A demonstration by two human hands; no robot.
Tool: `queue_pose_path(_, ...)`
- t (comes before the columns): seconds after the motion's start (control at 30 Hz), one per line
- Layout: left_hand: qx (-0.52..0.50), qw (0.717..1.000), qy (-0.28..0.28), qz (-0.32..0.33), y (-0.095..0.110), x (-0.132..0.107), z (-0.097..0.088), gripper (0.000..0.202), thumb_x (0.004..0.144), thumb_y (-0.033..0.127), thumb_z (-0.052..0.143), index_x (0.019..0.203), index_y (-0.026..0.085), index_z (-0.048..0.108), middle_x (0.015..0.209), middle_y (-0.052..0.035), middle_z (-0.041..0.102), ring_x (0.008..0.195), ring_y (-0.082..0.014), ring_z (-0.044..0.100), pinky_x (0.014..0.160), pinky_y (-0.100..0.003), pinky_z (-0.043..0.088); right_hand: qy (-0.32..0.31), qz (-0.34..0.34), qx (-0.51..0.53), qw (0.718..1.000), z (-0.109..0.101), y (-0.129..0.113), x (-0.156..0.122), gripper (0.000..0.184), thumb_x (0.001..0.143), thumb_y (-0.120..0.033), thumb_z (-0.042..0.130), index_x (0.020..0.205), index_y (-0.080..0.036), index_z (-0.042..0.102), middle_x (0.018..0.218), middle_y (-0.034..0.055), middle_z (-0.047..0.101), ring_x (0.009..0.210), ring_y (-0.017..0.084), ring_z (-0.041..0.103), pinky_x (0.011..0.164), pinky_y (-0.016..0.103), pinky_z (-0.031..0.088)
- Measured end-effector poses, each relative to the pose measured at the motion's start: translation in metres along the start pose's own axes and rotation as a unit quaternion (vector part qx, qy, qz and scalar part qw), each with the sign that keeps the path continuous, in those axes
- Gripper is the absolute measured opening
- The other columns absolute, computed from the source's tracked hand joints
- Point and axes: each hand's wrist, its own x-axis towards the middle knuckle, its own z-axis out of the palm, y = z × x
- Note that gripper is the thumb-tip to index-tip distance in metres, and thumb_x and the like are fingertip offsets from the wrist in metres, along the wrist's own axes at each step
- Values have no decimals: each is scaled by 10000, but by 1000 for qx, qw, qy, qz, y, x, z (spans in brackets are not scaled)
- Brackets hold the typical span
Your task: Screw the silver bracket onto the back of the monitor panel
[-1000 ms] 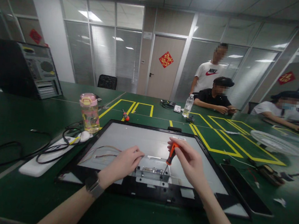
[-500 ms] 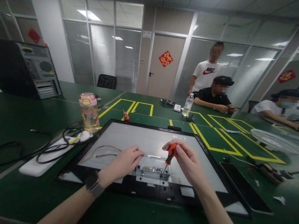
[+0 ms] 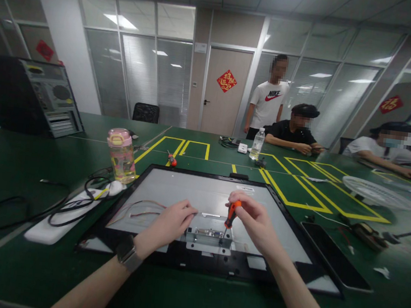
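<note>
A monitor [image 3: 171,185] lies face down on the green table, its grey metal back showing inside a black frame. A small metal connector bracket [image 3: 209,235] sits near its front edge. My right hand [image 3: 253,222] is closed round an orange-handled screwdriver [image 3: 230,216], held upright with its tip down on the bracket's right end. My left hand [image 3: 169,224] rests with curled fingers on the panel, touching the bracket's left side; a watch is on that wrist. Thin coloured wires [image 3: 142,207] run across the panel to the left.
A pink-capped bottle [image 3: 120,155], a white board with black cables [image 3: 57,216] and a PC case [image 3: 29,95] stand at left. Another screwdriver [image 3: 170,158], a water bottle [image 3: 256,144], a fan grille [image 3: 375,192] and a black strip [image 3: 331,257] lie beyond. Three people are at the back right.
My right hand shifted slightly left and turned on the screwdriver, which stays on the bracket. The standing person stepped to the left. My left hand held still.
</note>
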Motion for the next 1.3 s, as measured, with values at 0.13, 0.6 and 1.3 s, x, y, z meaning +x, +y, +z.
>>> queue_pose_path(0.13,-2,1000,0,0,-1,0,0,278,947,191,392,1090,203,629,962,-44,587,856,-162,589,793,-263,462,-8,11,6,1000,0,0,-1,158,843,-359,632,959,-268,690,893,28,608,771,162,593,659,290,517)
queue_pose_path(0.6,2,1000,-1,-5,-1,0,1,279,940,179,397,1084,210,633,956,-44,586,848,-158,590,782,-255,464,-4,14,-35,999,-2,-1,-1,225,886,-367,572,1061,-261,665,950,44,672,871,179,635,801,327,515)
queue_pose_path(1.3,12,1000,0,-4,-3,-1,3,287,948,197,386,1102,210,628,967,-46,585,852,-161,590,791,-264,464,73,-78,-209,972,2,-1,-2,217,859,-323,600,1056,-250,657,930,56,649,876,212,619,803,368,501)
